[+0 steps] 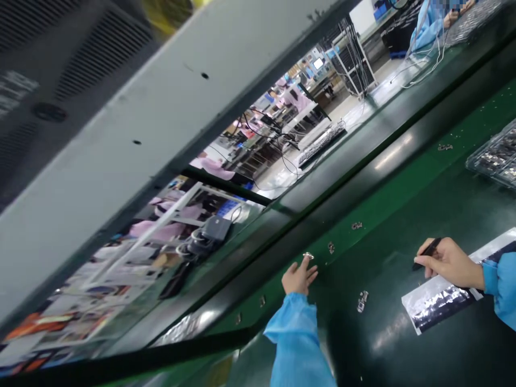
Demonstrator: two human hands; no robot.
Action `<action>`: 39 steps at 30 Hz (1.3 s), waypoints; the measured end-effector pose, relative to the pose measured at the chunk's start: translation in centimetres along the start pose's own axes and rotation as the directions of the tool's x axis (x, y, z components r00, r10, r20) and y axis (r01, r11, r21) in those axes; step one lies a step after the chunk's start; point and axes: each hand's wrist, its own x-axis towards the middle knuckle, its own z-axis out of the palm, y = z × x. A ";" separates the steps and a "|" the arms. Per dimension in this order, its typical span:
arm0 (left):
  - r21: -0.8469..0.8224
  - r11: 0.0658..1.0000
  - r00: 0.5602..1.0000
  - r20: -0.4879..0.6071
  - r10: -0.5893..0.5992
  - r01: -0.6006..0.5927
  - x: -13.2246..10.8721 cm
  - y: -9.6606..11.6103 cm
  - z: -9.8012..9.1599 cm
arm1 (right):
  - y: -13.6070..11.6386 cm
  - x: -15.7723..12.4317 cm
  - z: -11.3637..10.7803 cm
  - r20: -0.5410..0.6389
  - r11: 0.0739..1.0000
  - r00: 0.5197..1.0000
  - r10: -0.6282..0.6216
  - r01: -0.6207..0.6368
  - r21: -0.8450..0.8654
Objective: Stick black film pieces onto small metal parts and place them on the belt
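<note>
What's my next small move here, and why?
I'd probably pinch and lift the small metal part at your left hand, since its fingertips are already right at it, while your right hand is busy holding a black pen-shaped tool above the silver foil sheet.

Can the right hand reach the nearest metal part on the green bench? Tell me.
Likely yes: the right hand is close to the small metal part, with only bare green bench between them, though it holds a black pen.
</note>
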 end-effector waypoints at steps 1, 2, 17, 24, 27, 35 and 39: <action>0.055 0.999 1.000 -0.012 0.000 0.000 0.6 0.0 0.4 | 0.0 0.0 0.0 0.001 1.000 1.000 -0.003 0.003 -0.001; 0.105 0.994 1.000 -0.007 0.006 -0.005 1.0 -0.2 1.0 | 0.0 0.0 0.1 0.003 1.000 1.000 -0.007 0.007 -0.004; 0.353 0.915 0.976 0.163 0.143 -0.193 0.5 1.1 2.1 | 0.6 0.0 -0.3 0.034 0.998 0.999 -0.034 0.035 -0.044; 0.265 0.954 0.983 0.157 0.099 -0.138 -0.5 0.7 0.8 | 0.3 0.5 -0.3 0.006 0.999 0.999 -0.034 0.034 -0.012; 0.128 0.979 0.975 0.178 0.133 -0.156 -2.8 0.2 -0.4 | -0.7 0.5 -0.8 -0.006 1.000 1.000 -0.006 0.006 0.005; -0.006 0.757 0.625 0.561 0.544 -0.653 -19.6 -3.2 0.3 | -2.4 -0.2 -1.5 0.243 0.995 0.965 0.102 -0.103 -0.009; 0.085 0.286 0.256 0.723 0.642 -0.955 -24.9 -5.6 3.0 | -1.7 -0.2 -1.2 0.297 0.989 0.943 0.149 -0.136 -0.065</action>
